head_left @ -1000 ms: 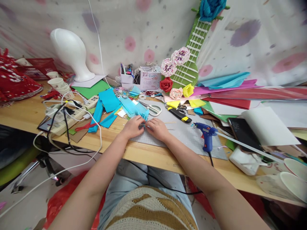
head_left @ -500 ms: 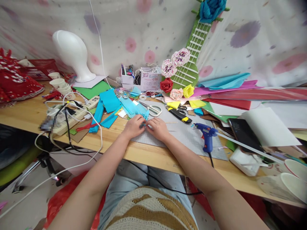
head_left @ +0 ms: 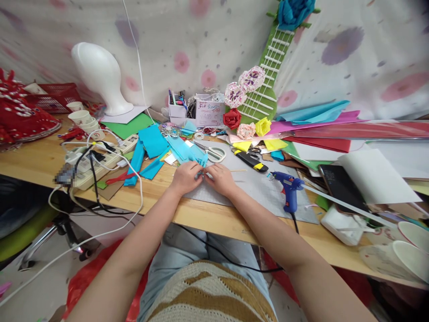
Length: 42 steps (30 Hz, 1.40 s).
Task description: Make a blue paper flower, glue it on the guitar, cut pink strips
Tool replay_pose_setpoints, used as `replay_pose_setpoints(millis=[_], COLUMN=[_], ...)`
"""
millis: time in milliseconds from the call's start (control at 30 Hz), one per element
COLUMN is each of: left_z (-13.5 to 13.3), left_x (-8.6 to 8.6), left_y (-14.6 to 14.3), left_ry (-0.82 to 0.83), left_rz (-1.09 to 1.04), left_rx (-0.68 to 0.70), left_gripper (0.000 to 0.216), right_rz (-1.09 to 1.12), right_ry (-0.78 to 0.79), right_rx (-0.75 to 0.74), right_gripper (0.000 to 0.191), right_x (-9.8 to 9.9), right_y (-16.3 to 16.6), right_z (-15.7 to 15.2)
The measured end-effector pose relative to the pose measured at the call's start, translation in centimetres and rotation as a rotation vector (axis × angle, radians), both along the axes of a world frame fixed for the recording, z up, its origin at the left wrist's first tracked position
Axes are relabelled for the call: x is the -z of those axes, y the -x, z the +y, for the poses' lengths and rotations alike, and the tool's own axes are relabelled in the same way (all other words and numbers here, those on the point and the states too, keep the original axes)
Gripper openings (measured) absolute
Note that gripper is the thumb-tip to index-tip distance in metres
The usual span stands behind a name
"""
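Note:
Over the near edge of the grey cutting mat [head_left: 261, 197], my left hand [head_left: 186, 178] and my right hand [head_left: 219, 180] meet with fingertips almost touching. Both are closed in a pinch, on a small bit of blue crepe paper [head_left: 201, 172] that the fingers mostly hide. A thin wooden stick [head_left: 238, 170] pokes out to the right past my right hand, its other end hidden. Just behind the fingers lie light-blue crepe paper strips [head_left: 182, 150] and white-handled scissors [head_left: 216, 154].
A blue glue gun [head_left: 288, 188] stands right of my hands, near a black-and-yellow utility knife [head_left: 250, 161]. Blue paper pieces [head_left: 152, 141] and a power strip [head_left: 100, 167] with cables lie left. Paper cups [head_left: 409, 259] stand at the right edge. A green guitar-shaped craft [head_left: 268, 76] leans behind.
My hands stay in the same place, with only slight finger movement. The stick's visible end has shifted very slightly. Nothing else on the table has moved.

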<state>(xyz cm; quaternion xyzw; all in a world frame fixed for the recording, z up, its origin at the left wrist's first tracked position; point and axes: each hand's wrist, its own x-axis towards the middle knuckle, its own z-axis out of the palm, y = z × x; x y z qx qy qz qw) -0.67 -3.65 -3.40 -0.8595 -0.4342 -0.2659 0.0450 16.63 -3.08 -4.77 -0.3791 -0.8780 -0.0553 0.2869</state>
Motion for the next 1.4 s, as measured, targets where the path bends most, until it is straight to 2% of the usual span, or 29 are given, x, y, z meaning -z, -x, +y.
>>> replay_pose_setpoints(millis=[233,400,500,600,700,867,1167,1400], left_z=[-0.2,-0.4,-0.4,-0.5,-0.6,-0.3,0.2,0.3], left_x=[-0.2,0.1,0.0,-0.2,-0.3,0.3,0.9,0.9], left_y=[0.3,1.1,1.5,1.4,1.2,1.3,1.9,1.7], left_ry=[-0.017,0.132,0.259,0.311,0.290,0.202,0.228,0.301], left_rz=[0.013,-0.088,-0.183,-0.212,-0.165,-0.102,-0.229,-0.350], left_rx=[-0.022,0.038,0.069,0.070,0.036,0.017,-0.017,-0.073], left_gripper=[0.010,0.008,0.011,0.012,0.017,0.013,0.015,0.014], right_rz=[0.022,0.033,0.048,0.071,0.132,0.175,0.125,0.207], right_ry=[-0.045,0.007,0.137,0.341,0.513,0.619,0.651,0.606], right_rx=[-0.033,-0.130,-0.113,-0.095,-0.064,-0.028,-0.055,-0.044], right_gripper=[0.021,0.019,0.011,0.003,0.006,0.014,0.016,0.012], right_x=[0.1,-0.3,-0.8,-1.5,-2.2,-2.9,-3.1,-2.4], right_y=[0.0,0.0,0.0,0.1,0.3,0.7,0.8,0.6], right_z=[0.4,0.3,0.4,0.7,1.2,2.1,2.7,2.0])
